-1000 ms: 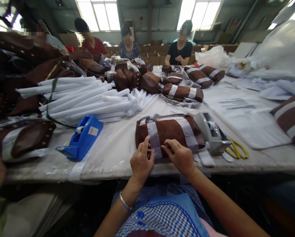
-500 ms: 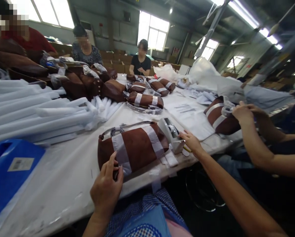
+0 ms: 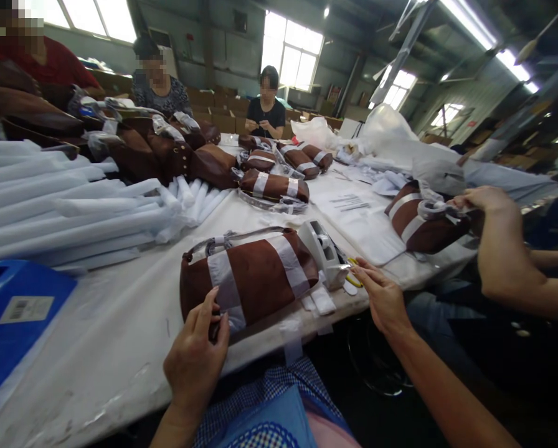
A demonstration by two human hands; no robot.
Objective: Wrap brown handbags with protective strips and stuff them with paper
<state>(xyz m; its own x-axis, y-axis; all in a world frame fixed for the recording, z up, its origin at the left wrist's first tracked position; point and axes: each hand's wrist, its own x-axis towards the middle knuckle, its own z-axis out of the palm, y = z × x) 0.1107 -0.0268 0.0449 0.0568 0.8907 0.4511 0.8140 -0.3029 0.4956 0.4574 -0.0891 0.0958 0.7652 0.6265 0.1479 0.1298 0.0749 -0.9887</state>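
Observation:
A brown handbag (image 3: 264, 274) with two white wrapping bands lies on the table in front of me. My left hand (image 3: 199, 348) grips its near left edge, fingers curled by the left white band (image 3: 225, 283), with a dark bit of the bag between finger and thumb. Just right of the bag stands a grey tape dispenser (image 3: 328, 258). At its cutting end my right hand (image 3: 384, 295) pinches what looks like a short piece of clear tape (image 3: 347, 267). Beside these fingers lie yellow-handled scissors (image 3: 355, 280), partly hidden.
White padding rolls (image 3: 87, 214) are heaped at left, behind a blue container (image 3: 22, 323). Brown bags (image 3: 157, 152) pile up beyond them, and a wrapped bag (image 3: 274, 186) lies ahead. At right, a co-worker's hand (image 3: 482, 199) handles another bag (image 3: 412, 221). Other people sit across the table.
My right hand has drawn back slightly to the right from the dispenser, its fingers now pinched. My left hand stays at the bag. The co-worker's hands at right have shifted rightward.

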